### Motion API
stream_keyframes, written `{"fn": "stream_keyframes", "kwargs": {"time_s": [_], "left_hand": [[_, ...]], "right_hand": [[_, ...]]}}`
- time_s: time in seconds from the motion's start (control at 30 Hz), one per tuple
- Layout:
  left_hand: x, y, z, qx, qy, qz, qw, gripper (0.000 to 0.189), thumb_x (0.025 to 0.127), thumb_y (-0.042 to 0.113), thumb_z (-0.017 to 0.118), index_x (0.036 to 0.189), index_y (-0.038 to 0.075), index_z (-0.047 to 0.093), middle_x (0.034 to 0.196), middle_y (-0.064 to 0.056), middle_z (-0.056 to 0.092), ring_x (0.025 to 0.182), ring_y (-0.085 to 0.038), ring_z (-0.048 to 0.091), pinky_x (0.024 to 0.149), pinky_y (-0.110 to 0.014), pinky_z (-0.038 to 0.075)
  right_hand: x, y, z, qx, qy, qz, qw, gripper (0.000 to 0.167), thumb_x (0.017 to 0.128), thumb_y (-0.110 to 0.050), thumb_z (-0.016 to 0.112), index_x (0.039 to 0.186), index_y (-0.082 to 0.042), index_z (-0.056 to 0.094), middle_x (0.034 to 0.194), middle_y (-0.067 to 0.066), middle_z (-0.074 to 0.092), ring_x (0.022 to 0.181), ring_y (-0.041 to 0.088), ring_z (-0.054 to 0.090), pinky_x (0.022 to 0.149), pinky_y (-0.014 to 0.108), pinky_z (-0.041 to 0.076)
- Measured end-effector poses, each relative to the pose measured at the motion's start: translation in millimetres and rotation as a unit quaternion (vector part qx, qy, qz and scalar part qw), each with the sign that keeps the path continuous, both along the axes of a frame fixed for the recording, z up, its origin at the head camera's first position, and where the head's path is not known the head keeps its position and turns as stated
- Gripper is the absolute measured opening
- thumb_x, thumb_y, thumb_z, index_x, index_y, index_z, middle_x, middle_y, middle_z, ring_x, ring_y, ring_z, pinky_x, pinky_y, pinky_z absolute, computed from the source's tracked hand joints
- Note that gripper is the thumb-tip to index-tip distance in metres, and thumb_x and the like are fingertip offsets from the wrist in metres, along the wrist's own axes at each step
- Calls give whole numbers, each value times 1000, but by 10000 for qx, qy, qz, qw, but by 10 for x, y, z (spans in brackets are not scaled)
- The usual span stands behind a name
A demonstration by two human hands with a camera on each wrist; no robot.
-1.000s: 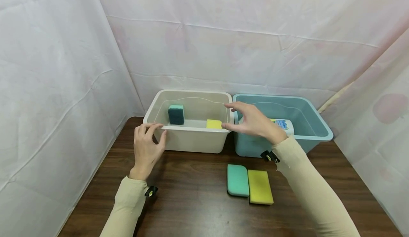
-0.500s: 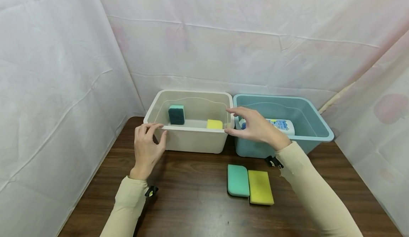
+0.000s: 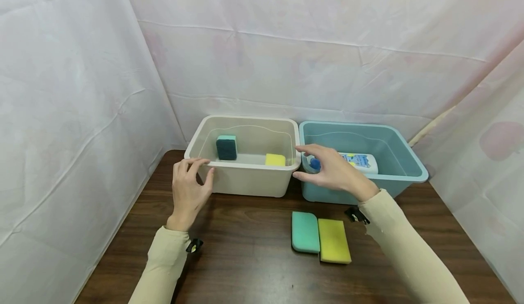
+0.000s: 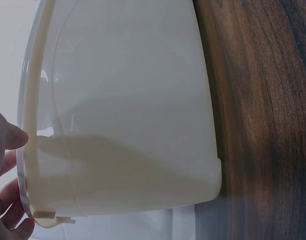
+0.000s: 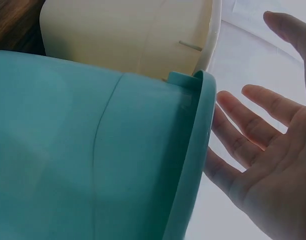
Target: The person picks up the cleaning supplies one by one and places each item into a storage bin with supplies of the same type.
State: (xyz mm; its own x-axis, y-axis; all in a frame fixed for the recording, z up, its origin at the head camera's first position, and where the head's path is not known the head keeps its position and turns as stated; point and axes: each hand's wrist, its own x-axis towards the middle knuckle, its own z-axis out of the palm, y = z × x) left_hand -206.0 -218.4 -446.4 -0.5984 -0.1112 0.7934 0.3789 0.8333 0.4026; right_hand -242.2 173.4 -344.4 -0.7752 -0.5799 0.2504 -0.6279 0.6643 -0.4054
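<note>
My left hand [image 3: 189, 190] rests its fingertips on the front left corner of a beige plastic bin [image 3: 245, 181], thumb near the rim; in the left wrist view the fingers [image 4: 10, 217] lie along the bin's edge. My right hand [image 3: 329, 167] hovers over the front left corner of a blue bin [image 3: 409, 178], thumb and fingers spread with nothing between them. In the beige bin a green sponge with a dark scouring side [image 3: 226, 149] stands upright, beside a yellow sponge [image 3: 275, 159]. A white bottle [image 3: 366, 164] with a blue cap lies in the blue bin, partly hidden by my right hand.
On the dark wooden table [image 3: 245, 258] a green sponge [image 3: 305, 232] and a yellow sponge [image 3: 334, 241] lie side by side in front of the bins. White cloth [image 3: 262, 67] hangs behind and at both sides. The two bins stand side by side against it.
My right hand has drawn back rightward from the beige bin's right end to over the blue bin's corner, showing more of the bottle. My left hand has stayed in place.
</note>
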Motion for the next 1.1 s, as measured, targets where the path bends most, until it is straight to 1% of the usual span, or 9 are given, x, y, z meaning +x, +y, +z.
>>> {"fn": "stream_keyframes", "kwargs": {"time_s": [0.1,0.23,0.33,0.43,0.6,0.73,0.97,1.1], "left_hand": [[-2,2,5,11,6,-4,10000,25,91,16,82,113,5,77,119,-21,68,113,-45,56,97,-59,47],[2,3,2,6,5,0,10000,25,91,16,82,113,5,77,119,-22,68,113,-45,56,97,-60,47],[11,4,0,-3,-6,10,10000,25,91,16,82,112,5,77,119,-21,68,113,-45,56,97,-60,47],[19,6,-2,-2,-8,18,10000,25,91,16,82,112,5,77,120,-21,68,113,-45,56,98,-59,46],[22,15,-3,-12,-3,12,10000,24,91,15,82,112,5,77,119,-21,68,113,-45,56,97,-60,47],[20,18,2,-17,15,-10,10000,24,91,15,82,112,5,77,119,-21,68,112,-45,56,97,-60,47],[16,9,9,-19,58,-20,10000,23,91,14,81,112,5,77,119,-21,68,112,-46,55,97,-59,46],[14,9,10,-14,33,-2,10000,23,91,15,81,112,5,77,119,-21,68,112,-46,55,97,-60,46]], "right_hand": [[27,22,-18,-7,-34,-65,10000,77,93,-54,78,157,-19,54,149,9,64,130,30,65,105,60,54],[66,50,-46,-17,-21,-116,9999,76,94,-56,77,157,-20,54,147,9,65,125,28,66,96,55,58],[91,59,-64,-70,-14,-91,9999,76,94,-55,77,156,-19,55,147,7,65,124,26,67,92,51,59],[113,67,-78,-117,-43,-84,9999,75,94,-55,77,156,-18,56,149,5,64,125,25,67,96,52,58],[158,89,-92,-111,-105,-158,9998,75,94,-55,77,156,-19,55,151,5,62,130,26,65,105,58,55],[193,103,-101,-178,-175,-179,9995,75,94,-55,77,156,-18,56,151,5,62,131,27,64,106,59,54],[211,116,-142,-336,-94,-77,9994,71,95,-51,78,155,-20,57,147,4,65,129,24,65,104,55,57],[236,123,-172,-433,-73,-60,9990,69,95,-50,79,153,-19,59,149,3,65,132,25,65,107,55,55]]}}
